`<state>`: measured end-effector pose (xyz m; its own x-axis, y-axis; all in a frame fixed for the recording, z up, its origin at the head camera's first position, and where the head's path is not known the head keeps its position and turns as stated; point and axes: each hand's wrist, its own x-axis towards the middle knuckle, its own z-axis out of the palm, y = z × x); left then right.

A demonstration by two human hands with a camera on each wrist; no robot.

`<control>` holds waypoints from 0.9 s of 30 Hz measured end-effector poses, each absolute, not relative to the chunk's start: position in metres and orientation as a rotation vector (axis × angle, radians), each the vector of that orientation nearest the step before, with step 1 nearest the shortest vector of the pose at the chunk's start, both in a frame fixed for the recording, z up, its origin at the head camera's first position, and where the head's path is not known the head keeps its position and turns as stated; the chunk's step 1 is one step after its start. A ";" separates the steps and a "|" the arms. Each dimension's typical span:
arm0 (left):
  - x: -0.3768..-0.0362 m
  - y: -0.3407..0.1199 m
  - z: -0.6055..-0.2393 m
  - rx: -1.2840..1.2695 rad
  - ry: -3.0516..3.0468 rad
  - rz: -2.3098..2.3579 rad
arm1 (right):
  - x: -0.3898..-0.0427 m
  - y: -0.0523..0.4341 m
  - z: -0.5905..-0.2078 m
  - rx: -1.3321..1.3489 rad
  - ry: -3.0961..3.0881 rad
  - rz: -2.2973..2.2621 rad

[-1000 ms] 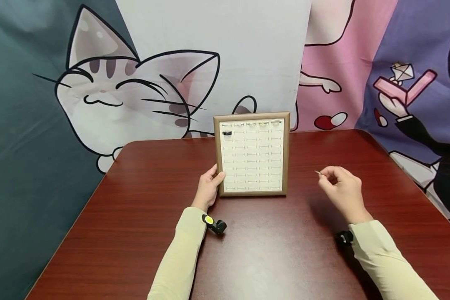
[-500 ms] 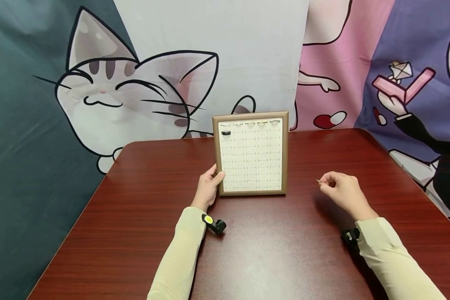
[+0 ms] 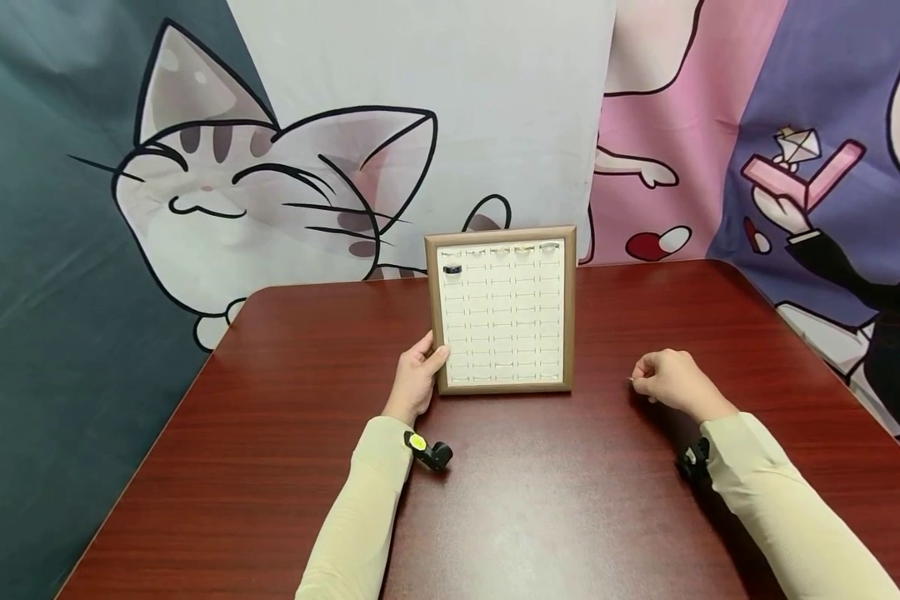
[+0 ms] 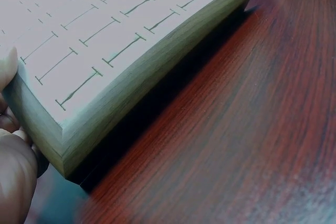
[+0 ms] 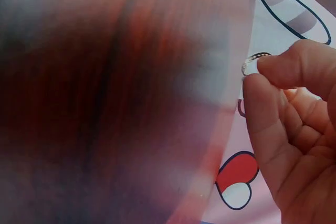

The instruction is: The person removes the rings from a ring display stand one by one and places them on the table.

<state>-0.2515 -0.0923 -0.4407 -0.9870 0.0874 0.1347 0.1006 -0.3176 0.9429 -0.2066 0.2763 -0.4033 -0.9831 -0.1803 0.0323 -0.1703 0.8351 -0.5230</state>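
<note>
head view: the right hand (image 3: 671,383) pinches a small ring (image 5: 251,62) between thumb and fingertip low over the table (image 3: 285,433), well right of the framed ring board (image 3: 504,308), which the left hand (image 3: 417,375) grips at its near-left edge

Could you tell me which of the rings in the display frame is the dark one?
It is the black ring in the left column of the frame, second row from the top. The other rings, in the top row, look pale and thin.
</note>
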 end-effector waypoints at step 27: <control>-0.251 -0.092 -0.442 -0.241 -1.845 -2.521 | -0.206 0.282 -0.411 -0.227 2.843 -0.889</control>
